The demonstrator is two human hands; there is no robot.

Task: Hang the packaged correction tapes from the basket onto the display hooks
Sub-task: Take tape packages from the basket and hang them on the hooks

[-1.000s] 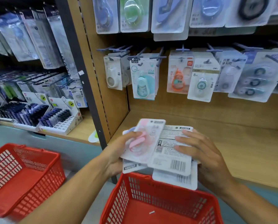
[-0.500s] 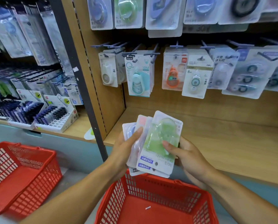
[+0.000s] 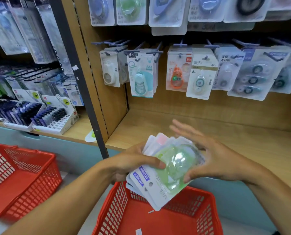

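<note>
Left hand (image 3: 133, 164) gripping a fanned stack of packaged correction tapes (image 3: 165, 170) above the red basket (image 3: 158, 216), right hand (image 3: 214, 160) spread with thumb touching the green top pack, display hooks (image 3: 141, 46) above the wooden shelf (image 3: 226, 133)

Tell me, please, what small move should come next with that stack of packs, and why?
Probably pinch the green pack off the stack with the right hand: it lies on top, the left hand grips the stack, and the right hand's fingers are spread beside it.

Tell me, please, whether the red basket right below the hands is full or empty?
Nearly empty: the red basket shows bare floor with only small white scraps; its near end is out of frame.
</note>
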